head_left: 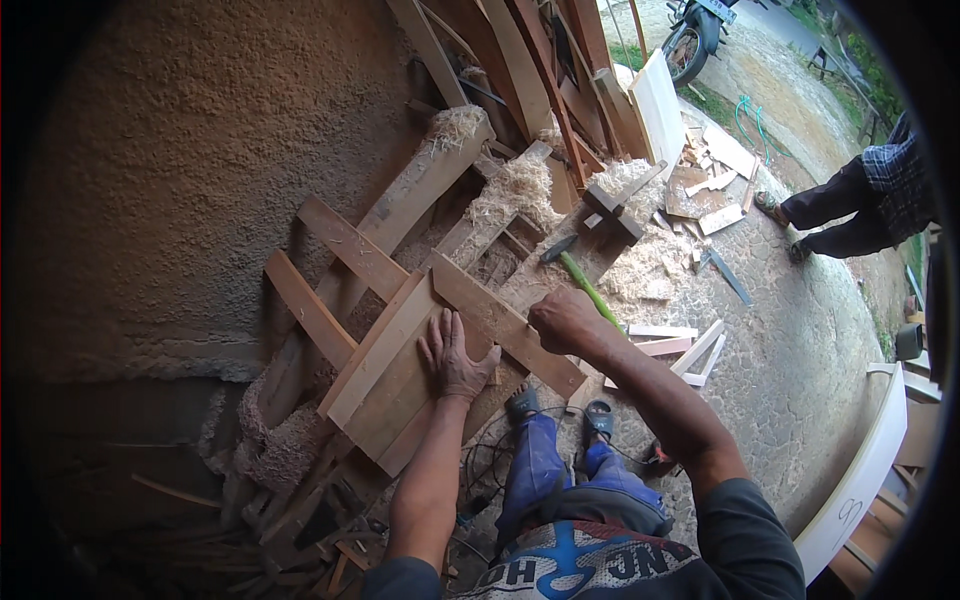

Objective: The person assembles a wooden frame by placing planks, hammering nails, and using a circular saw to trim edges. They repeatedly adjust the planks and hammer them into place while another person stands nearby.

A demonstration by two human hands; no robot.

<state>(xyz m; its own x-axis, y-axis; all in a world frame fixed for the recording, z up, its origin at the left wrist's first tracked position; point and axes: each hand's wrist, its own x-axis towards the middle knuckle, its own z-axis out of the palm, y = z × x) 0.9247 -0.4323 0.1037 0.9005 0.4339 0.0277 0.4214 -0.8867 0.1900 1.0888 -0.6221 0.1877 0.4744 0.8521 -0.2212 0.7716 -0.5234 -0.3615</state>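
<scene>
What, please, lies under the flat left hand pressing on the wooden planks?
The left hand rests on pale wooden planks, crossed by a reddish slat. What is beneath the planks is covered.

Signs and labels – two items; no packages or screens in your view.

Item one – a small pale rectangular number plate (718, 8) with dark characters, on the rear of the motorbike (690, 40) at the top edge, well apart from your right hand (565, 318). Item two – a dark handwritten mark (850, 510) on the long white curved panel (870, 450) leaning at your lower right, near the panel's lower end; it is too small to tell more.
</scene>
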